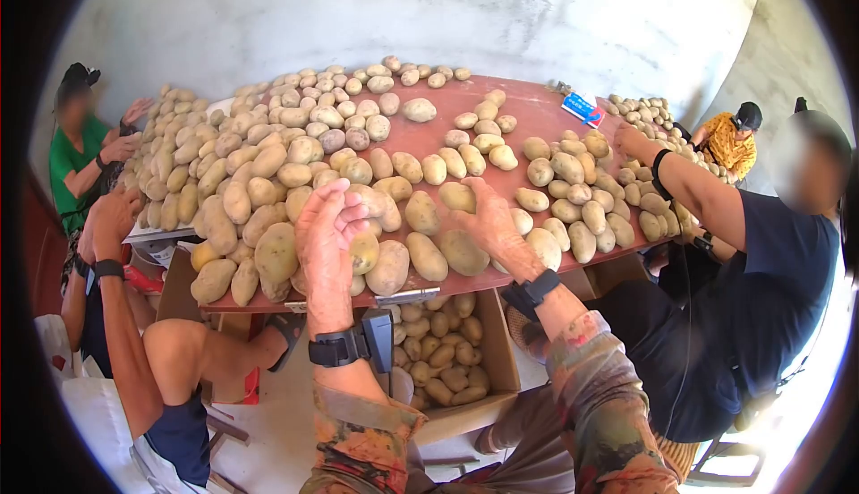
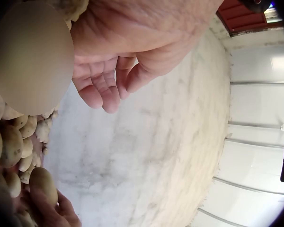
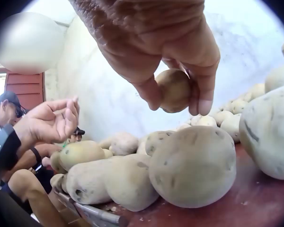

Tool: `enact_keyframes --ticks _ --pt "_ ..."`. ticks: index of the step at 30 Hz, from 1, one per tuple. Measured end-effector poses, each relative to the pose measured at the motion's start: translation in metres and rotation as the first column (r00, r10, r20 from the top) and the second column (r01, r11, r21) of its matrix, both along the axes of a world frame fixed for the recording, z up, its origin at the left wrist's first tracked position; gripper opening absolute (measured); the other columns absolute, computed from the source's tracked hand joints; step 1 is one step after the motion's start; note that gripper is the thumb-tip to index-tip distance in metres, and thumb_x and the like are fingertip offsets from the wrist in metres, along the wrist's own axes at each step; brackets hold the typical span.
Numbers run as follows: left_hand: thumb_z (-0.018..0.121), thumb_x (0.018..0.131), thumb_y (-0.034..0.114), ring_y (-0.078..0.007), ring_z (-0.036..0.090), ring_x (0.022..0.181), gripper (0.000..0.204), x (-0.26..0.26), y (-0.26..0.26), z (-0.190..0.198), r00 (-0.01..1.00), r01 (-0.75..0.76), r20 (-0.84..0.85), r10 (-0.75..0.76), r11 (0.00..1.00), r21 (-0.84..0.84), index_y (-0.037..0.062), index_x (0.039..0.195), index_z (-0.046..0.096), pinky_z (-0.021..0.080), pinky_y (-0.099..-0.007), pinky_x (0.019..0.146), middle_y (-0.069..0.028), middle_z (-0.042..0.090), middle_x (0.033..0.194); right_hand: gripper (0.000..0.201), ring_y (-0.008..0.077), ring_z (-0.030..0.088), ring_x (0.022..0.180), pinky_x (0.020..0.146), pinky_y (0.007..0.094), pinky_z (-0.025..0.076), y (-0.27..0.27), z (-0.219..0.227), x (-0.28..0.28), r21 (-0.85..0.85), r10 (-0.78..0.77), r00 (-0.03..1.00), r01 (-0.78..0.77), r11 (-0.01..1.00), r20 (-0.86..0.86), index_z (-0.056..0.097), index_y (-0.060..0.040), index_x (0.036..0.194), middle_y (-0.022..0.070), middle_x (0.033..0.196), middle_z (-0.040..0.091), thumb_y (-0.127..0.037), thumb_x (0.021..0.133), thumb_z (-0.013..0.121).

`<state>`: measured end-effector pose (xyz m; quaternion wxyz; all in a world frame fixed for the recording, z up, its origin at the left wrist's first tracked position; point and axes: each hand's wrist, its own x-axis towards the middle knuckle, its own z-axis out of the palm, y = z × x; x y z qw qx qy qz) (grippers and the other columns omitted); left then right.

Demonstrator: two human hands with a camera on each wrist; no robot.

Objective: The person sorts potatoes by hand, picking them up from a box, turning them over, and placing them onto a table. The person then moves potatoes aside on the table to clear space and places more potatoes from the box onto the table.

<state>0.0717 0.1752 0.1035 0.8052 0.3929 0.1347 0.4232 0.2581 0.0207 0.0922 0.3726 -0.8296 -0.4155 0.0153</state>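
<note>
My right hand (image 1: 497,225) pinches a potato (image 1: 457,196) between thumb and fingers over the near part of the table. In the right wrist view this potato (image 3: 173,91) is held above several larger potatoes (image 3: 193,165). My left hand (image 1: 327,230) is raised to the left of it, palm turned inward and fingers loosely bent, with nothing in it. The left wrist view also shows those bent left fingers (image 2: 104,90) with bare wall behind them. Beneath both hands, large potatoes (image 1: 388,268) line the near edge of the red table (image 1: 546,114).
A big potato heap (image 1: 268,158) covers the table's left side, with smaller groups on the right. A cardboard box (image 1: 503,337) of potatoes stands below the near edge. A blue and white packet (image 1: 583,109) lies at the back. Other people sit left and right, arms reaching in.
</note>
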Motion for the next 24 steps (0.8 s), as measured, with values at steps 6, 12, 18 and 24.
enact_keyframes --ticks 6,12,18,24 --pt "0.061 0.088 0.018 -0.0135 0.063 0.075 0.025 0.000 0.002 -0.002 1.000 -0.005 0.005 0.005 1.000 0.009 0.0042 0.109 0.059 0.051 -0.0264 0.065 -0.0060 0.065 0.087 0.046 0.0386 0.055 0.106 0.088 0.0467 0.046 0.010 -0.031 0.015 -0.246 0.033 0.996 -0.012 0.969 0.080 0.049 -0.0060 0.119 0.0231 0.111 0.057 -0.020 0.079 0.067" --pt "0.059 0.089 0.016 -0.0144 0.064 0.078 0.025 0.000 0.002 0.000 0.999 0.017 -0.038 -0.016 0.999 0.050 0.0031 0.111 0.059 0.052 -0.0268 0.067 -0.0070 0.065 0.090 0.032 0.0425 0.059 0.092 0.079 0.0486 0.048 0.013 -0.031 0.018 -0.201 0.034 0.980 0.006 0.980 0.195 0.054 -0.0011 0.105 0.0247 0.090 0.063 -0.020 0.081 0.062" --pt "0.060 0.088 0.015 -0.0146 0.064 0.079 0.028 0.003 0.005 -0.004 0.999 0.018 -0.040 -0.016 0.998 0.055 0.0021 0.112 0.059 0.052 -0.0271 0.068 -0.0071 0.065 0.091 0.032 0.0392 0.061 0.094 0.081 0.0467 0.048 0.023 -0.024 0.017 -0.297 0.019 0.989 0.026 0.954 0.147 0.057 -0.0004 0.103 0.0244 0.093 0.065 -0.026 0.084 0.059" --pt "0.060 0.087 0.015 -0.0153 0.063 0.082 0.028 0.003 0.010 -0.006 0.998 0.042 -0.046 -0.038 0.995 0.095 0.0025 0.113 0.059 0.052 -0.0279 0.071 -0.0065 0.065 0.093 0.029 0.0383 0.061 0.092 0.079 0.0480 0.048 0.010 -0.009 0.001 -0.233 0.036 0.965 0.027 0.972 0.260 0.057 -0.0033 0.104 0.0221 0.100 0.063 -0.025 0.084 0.059"
